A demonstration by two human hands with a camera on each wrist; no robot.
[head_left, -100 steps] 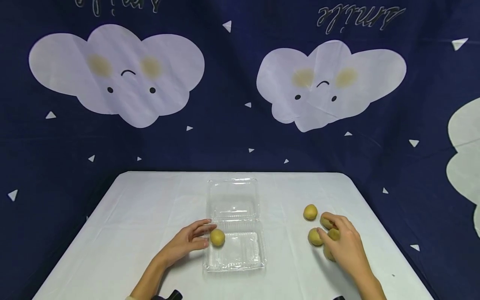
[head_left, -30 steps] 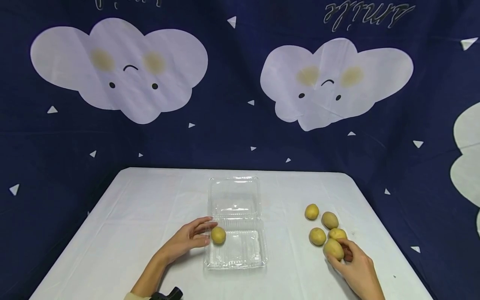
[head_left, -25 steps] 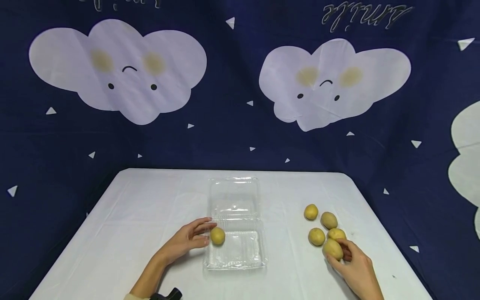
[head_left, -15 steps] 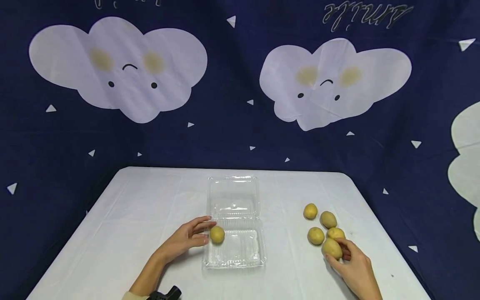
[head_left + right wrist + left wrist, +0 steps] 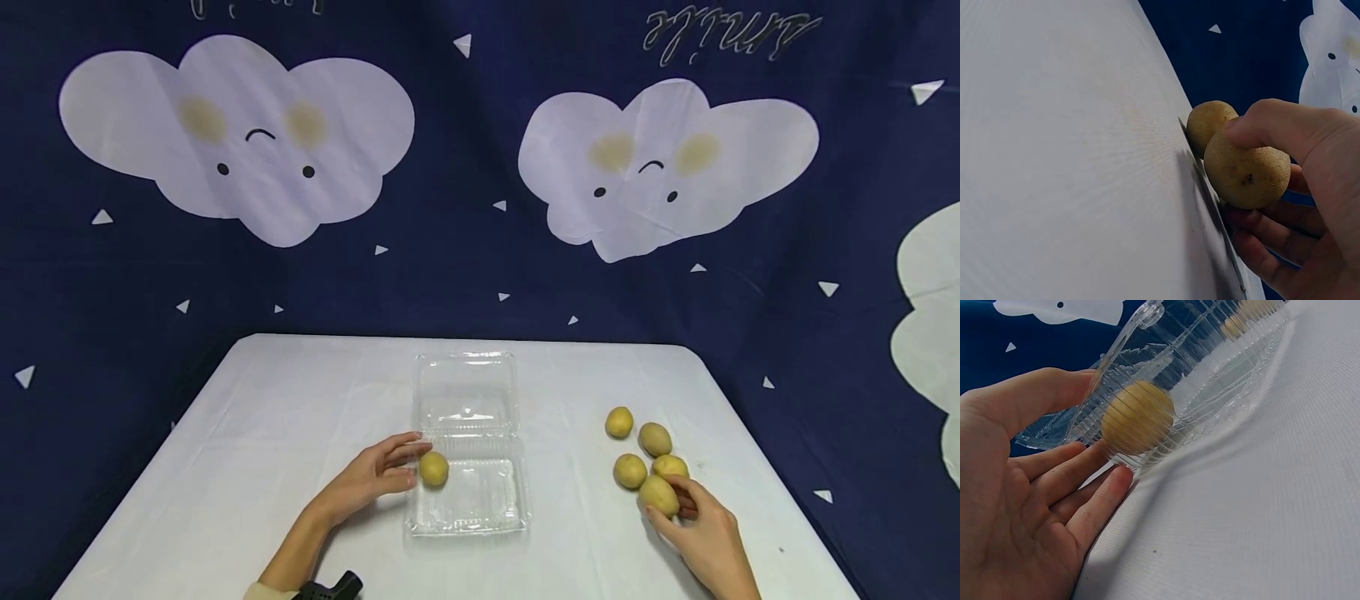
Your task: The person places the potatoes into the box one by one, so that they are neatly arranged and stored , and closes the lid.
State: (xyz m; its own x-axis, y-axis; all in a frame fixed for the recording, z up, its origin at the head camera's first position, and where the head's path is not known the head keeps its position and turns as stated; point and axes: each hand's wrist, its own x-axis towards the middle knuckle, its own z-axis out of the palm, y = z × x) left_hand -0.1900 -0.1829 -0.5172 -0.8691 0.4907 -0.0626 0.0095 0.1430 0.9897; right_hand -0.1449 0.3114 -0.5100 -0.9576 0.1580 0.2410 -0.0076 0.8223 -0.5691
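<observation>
My right hand holds a small yellow-brown potato between thumb and fingers, at the near side of the potato group. In the right wrist view, a dark spot marks this potato, and another potato shows behind it. My left hand lies at the left wall of a clear plastic clamshell box, its fingers fairly straight. The left wrist view has the fingertips against the ribbed wall and the thumb at the rim. One potato sits inside the box at its left side.
Several loose potatoes lie together on the right of the white-covered table. The box's lid is folded back, away from me. A dark blue cloth with clouds hangs behind the table.
My right hand has come from over the potato group to its near side and now grips the nearest potato. Over the last second it barely moves. The left hand stays at the box.
</observation>
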